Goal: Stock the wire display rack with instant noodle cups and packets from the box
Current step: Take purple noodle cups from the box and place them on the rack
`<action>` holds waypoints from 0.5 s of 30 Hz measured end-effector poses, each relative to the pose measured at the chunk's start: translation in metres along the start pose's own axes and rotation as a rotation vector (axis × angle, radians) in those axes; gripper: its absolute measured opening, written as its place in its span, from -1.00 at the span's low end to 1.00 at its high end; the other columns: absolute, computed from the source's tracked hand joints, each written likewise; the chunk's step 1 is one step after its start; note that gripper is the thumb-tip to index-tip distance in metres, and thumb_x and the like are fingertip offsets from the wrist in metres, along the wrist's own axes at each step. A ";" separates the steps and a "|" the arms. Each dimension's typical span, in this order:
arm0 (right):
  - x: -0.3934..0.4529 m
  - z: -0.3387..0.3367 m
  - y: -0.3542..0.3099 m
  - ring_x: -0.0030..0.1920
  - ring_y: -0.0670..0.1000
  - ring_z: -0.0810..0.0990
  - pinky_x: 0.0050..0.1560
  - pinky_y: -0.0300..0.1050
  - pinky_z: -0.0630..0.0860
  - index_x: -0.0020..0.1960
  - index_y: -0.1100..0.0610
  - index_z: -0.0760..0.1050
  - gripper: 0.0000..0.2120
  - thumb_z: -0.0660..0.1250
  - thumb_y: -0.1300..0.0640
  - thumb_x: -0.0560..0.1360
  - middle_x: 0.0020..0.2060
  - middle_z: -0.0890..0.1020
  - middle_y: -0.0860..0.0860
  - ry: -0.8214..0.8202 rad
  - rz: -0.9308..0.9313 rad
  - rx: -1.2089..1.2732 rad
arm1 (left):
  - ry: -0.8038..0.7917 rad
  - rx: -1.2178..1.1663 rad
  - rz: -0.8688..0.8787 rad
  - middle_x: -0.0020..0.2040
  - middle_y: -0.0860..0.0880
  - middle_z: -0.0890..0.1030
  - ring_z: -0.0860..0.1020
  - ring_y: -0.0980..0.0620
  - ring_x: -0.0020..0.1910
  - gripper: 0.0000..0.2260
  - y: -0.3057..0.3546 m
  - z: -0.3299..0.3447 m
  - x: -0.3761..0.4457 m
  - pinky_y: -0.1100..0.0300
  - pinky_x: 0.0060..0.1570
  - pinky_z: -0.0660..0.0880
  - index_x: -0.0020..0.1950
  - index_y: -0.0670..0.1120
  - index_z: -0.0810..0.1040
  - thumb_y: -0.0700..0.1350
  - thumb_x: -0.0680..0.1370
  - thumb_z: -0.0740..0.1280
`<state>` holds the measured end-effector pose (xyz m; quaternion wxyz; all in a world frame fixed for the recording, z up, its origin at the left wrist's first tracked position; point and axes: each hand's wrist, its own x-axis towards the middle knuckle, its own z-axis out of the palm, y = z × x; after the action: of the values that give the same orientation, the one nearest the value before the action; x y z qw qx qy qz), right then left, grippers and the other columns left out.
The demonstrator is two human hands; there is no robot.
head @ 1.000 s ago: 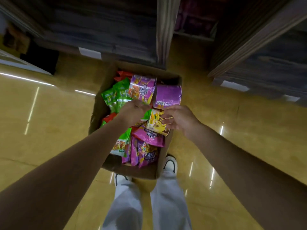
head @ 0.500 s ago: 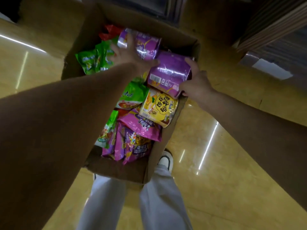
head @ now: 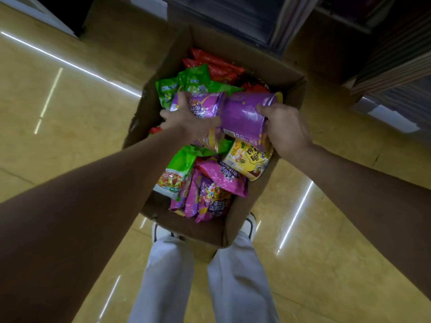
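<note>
Two purple noodle cups are lying on their sides atop the packets in the cardboard box (head: 161, 73). The right hand (head: 285, 129) is curling round the plain purple cup (head: 245, 115), thumb on top. The left hand (head: 186, 117) is gripping the printed purple cup (head: 205, 106) beside it. A yellow cup (head: 249, 159) is lying just below the plain cup, against the box wall.

Two purple noodle cups (head: 242, 115) lie sideways (gripped) atop packets (head: 210, 197) in the open cardboard box (head: 289, 94).
</note>
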<state>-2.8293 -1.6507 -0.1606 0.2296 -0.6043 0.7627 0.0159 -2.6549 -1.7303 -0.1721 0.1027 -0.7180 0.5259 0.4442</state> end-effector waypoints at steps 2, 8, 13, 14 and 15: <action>0.001 -0.008 -0.011 0.22 0.23 0.46 0.08 0.01 0.44 0.33 0.15 0.44 -0.63 0.13 0.33 0.56 0.21 0.48 0.18 -0.059 -0.067 -0.143 | -0.010 -0.040 -0.015 0.30 -0.20 0.19 0.39 -0.32 0.22 -0.12 -0.012 -0.010 -0.006 -0.07 0.06 0.56 0.43 0.22 0.12 0.28 0.21 0.46; 0.003 0.001 -0.049 0.41 0.24 0.12 0.34 0.17 0.17 0.25 0.07 0.46 -0.69 0.31 0.10 0.51 0.40 0.18 0.15 -0.172 -0.124 -0.346 | -0.118 -0.159 0.010 0.35 -0.19 0.20 0.41 -0.24 0.23 -0.23 -0.040 -0.038 -0.022 0.08 -0.20 0.61 0.43 0.20 0.13 0.16 0.34 0.47; 0.000 0.027 -0.065 0.47 0.31 0.00 0.43 0.14 0.06 0.51 -0.04 0.05 -0.38 0.22 0.18 0.54 0.51 -0.13 0.22 -0.325 -0.063 -0.529 | -0.163 -0.162 0.037 0.42 -0.20 0.11 0.34 -0.27 0.31 -0.18 -0.054 -0.035 -0.032 0.09 -0.04 0.58 0.47 0.25 0.08 0.17 0.34 0.48; 0.001 0.026 -0.065 0.47 0.29 0.01 0.41 0.10 0.11 0.52 -0.03 0.02 -0.38 0.22 0.14 0.55 0.50 -0.14 0.25 -0.315 -0.063 -0.573 | -0.168 -0.176 0.033 0.44 -0.20 0.10 0.33 -0.28 0.32 -0.17 -0.058 -0.034 -0.031 0.08 -0.03 0.58 0.47 0.25 0.07 0.18 0.34 0.47; 0.003 0.024 -0.064 0.47 0.28 -0.01 0.38 0.08 0.16 0.52 -0.04 0.01 -0.37 0.23 0.11 0.55 0.50 -0.14 0.28 -0.320 -0.055 -0.593 | -0.177 -0.196 0.030 0.44 -0.19 0.11 0.33 -0.27 0.32 -0.18 -0.062 -0.033 -0.031 0.09 -0.07 0.59 0.47 0.25 0.06 0.18 0.35 0.47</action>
<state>-2.7623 -1.6632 -0.1665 0.1612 -0.6550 0.6626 0.3254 -2.5866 -1.7037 -0.1494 0.0713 -0.6745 0.4796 0.5567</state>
